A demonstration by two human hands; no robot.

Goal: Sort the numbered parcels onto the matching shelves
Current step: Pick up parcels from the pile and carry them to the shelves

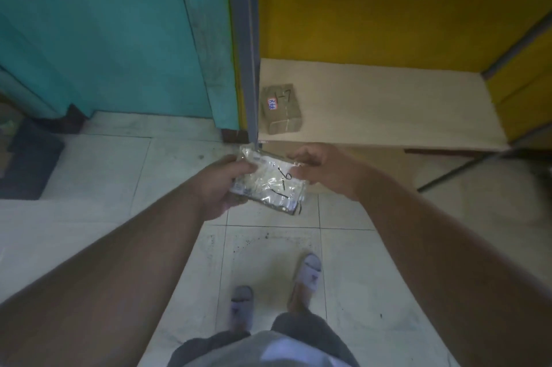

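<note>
A flat parcel (270,184) in clear shiny wrap, with black handwritten marks that look like "1-6", is held over the tiled floor in front of me. My left hand (222,184) grips its left side. My right hand (322,169) pinches its upper right edge. Beyond it, a small brown paper parcel (280,108) marked "1-7" lies at the left end of a pale low shelf board (388,107) backed by a yellow wall.
A grey metal post (246,47) stands at the shelf's left edge, beside a teal wall (104,32). A dark mat (30,163) lies on the floor at left. A dark frame bar (466,166) slants at right. My feet in grey slippers (310,272) stand on white tiles.
</note>
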